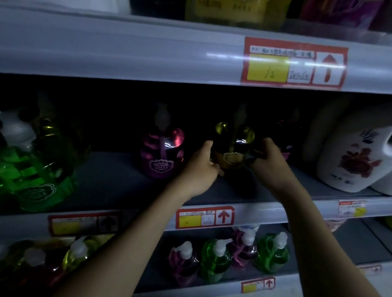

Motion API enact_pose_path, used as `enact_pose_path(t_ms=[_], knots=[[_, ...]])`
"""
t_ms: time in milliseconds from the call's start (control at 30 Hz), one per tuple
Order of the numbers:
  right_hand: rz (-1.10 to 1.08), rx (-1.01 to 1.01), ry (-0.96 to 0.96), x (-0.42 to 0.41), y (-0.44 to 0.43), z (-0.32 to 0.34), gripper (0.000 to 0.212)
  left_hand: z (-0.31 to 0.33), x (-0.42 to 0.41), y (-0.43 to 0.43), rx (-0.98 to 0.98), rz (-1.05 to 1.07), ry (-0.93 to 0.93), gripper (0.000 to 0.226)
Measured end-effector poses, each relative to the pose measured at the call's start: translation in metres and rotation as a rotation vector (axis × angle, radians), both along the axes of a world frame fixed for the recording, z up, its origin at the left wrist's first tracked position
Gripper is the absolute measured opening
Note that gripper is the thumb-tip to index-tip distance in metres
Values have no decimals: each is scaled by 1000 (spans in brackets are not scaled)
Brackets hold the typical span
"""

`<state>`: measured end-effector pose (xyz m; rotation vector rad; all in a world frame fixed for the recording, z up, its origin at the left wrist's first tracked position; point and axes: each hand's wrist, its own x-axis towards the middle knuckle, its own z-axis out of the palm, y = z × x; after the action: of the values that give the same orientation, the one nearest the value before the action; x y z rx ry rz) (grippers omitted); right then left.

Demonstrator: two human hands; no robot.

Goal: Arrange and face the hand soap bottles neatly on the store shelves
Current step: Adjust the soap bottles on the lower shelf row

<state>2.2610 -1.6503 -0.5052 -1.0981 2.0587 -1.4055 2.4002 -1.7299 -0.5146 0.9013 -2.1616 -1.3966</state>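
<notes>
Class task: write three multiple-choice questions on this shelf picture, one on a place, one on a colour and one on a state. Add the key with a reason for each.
1. Where does the white jug stand relative to the held bottle?
A. To its left
B. To its right, on the same shelf
C. One shelf below

2. What colour is the held bottle?
A. Yellow
B. Blue
C. White

3. How is the held bottle gripped?
A. By no hand
B. By one hand
C. By both hands

Key:
1 B: the jug stands further right on the middle shelf.
2 A: its top and body show yellow.
3 C: the left hand and the right hand clasp its two sides.
</notes>
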Motion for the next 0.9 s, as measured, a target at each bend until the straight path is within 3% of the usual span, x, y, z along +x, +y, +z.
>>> enact_pose_path(t_ms=[67,300,467,633,733,800,900], knots=[[-19,-9,125,1,4,0,46,0,3,6,-67,78,24,44],[199,-27,209,8,33,2,53,-4,39,30,-282,245,51,45],[-433,-80,463,-34,40,12,35,8,41,54,-514,410,175,28],[-497,-23,487,-35,19,3,25,0,23,73,-558,353,140,35],[-653,-248,553,-3,8,15,15,-1,17,63,-503,304,144,37],[-604,-446,640,28,7,27,7,1,20,59,-531,282,167,30],[-265,-515,683,72,2,32,9,10,38,45,-644,497,256,18]])
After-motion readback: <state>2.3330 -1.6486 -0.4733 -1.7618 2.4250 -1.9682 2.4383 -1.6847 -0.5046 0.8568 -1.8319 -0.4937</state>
